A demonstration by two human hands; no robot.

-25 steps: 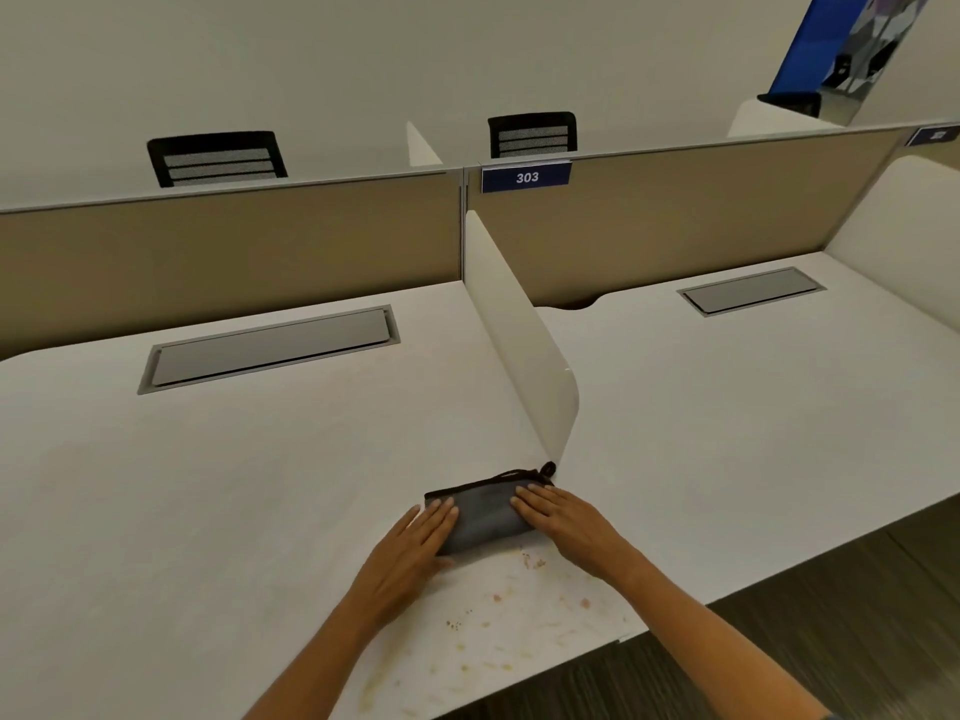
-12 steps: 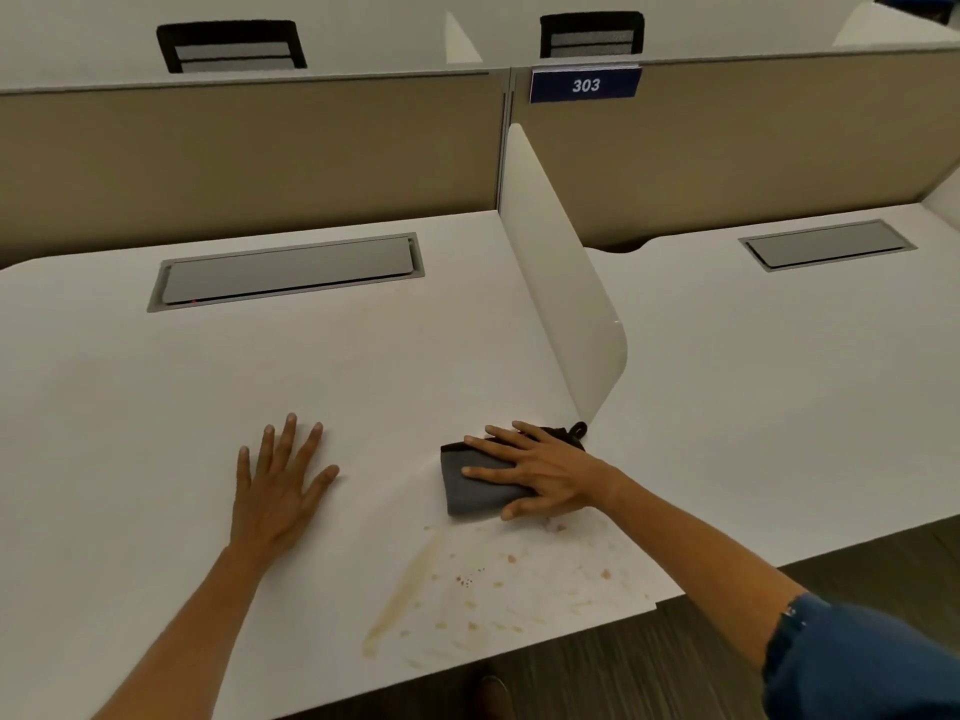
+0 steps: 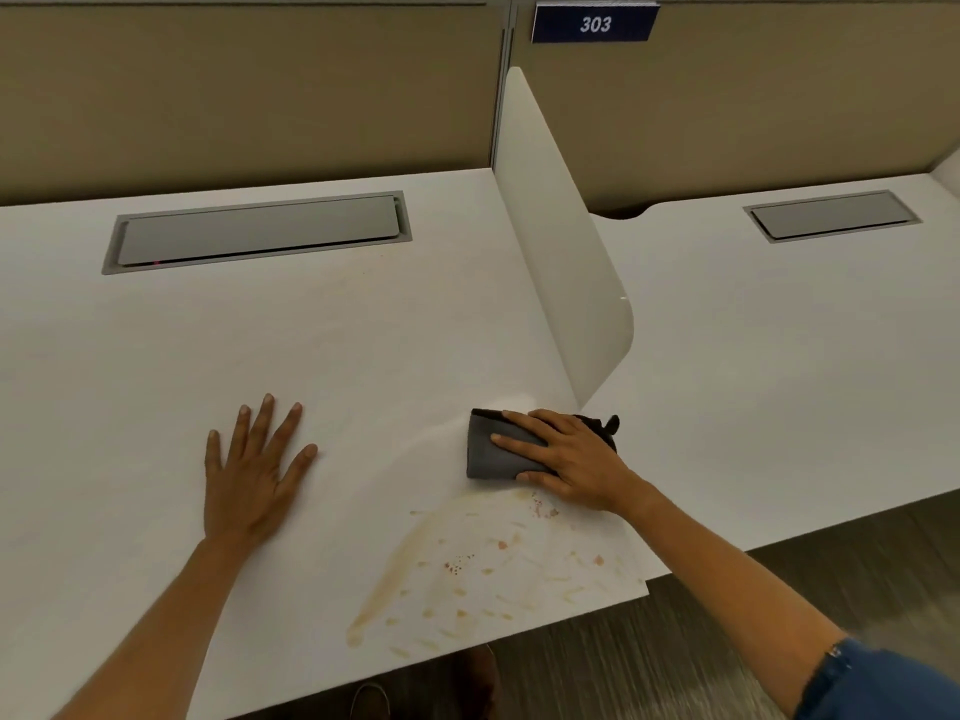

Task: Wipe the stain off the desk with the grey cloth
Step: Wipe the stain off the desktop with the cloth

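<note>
The folded grey cloth (image 3: 488,454) lies on the white desk (image 3: 156,356), just left of the divider's near end. My right hand (image 3: 566,459) presses flat on top of the cloth with fingers spread, pointing left. A brown stain (image 3: 467,569) with streaks and reddish specks covers the desk's near right corner, directly below the cloth. My left hand (image 3: 254,470) rests flat on the bare desk to the left, fingers apart and holding nothing.
A white curved divider panel (image 3: 561,262) separates this desk from the neighbouring desk (image 3: 779,366). A grey cable hatch (image 3: 257,233) sits at the back, another hatch (image 3: 831,215) on the right desk. A tan partition (image 3: 249,90) bears a blue sign "303" (image 3: 595,24). Dark floor lies below the near edge.
One second ago both hands were on the cloth. My left hand has since moved left onto the bare desk; my right hand stays on the cloth. The camera has tilted down and closer.
</note>
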